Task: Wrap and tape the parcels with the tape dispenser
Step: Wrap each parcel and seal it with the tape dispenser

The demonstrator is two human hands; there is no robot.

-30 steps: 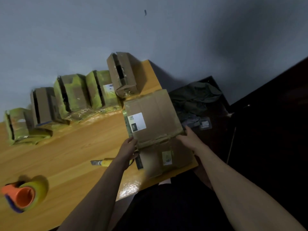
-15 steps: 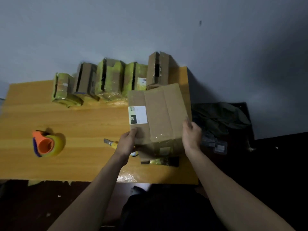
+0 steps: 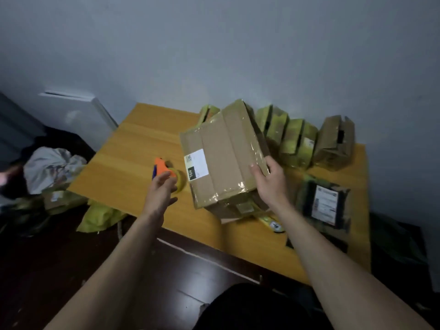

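A large cardboard box (image 3: 221, 153) with a white label sits tilted on the wooden table (image 3: 133, 167), resting on a smaller box beneath it. My right hand (image 3: 269, 182) grips its right edge. My left hand (image 3: 160, 191) is stretched out with relaxed fingers just short of the orange tape dispenser (image 3: 166, 173) with its yellowish tape roll, which lies left of the box. Whether the fingertips touch it I cannot tell.
Several taped parcels (image 3: 295, 141) line the wall at the back. A black-wrapped parcel (image 3: 326, 203) with a label lies at the right. A yellow utility knife (image 3: 271, 223) pokes out under the big box. Bags and clutter (image 3: 54, 167) lie on the floor left.
My left hand let go of the box and reached left to the tape dispenser. The right hand slid onto the box's right edge. The view swung left.
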